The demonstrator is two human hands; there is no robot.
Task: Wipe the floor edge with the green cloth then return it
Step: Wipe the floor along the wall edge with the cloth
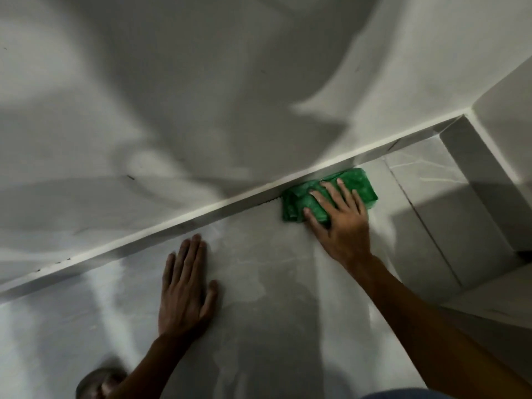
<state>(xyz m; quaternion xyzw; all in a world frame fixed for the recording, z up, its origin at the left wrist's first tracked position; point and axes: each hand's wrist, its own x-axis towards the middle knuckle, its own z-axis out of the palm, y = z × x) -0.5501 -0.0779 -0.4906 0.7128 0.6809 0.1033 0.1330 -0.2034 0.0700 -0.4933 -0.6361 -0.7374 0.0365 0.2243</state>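
The green cloth [328,194], crumpled into a rough folded wad with a faint lighter mottling, lies flat on the pale floor edge [259,201], pressed against the skirting at far right.

Lay flat on the floor [259,283], left hand [184,292] near the skirting [178,223] but apart from it. Rested to the right and farther forward, right hand [339,223] on the cloth [299,203]. Sat pressed against the skirting's foot, below the wall [201,96], well left of the corner [469,116]. Lay near the left forearm, a round metal object [95,383] at the near edge.
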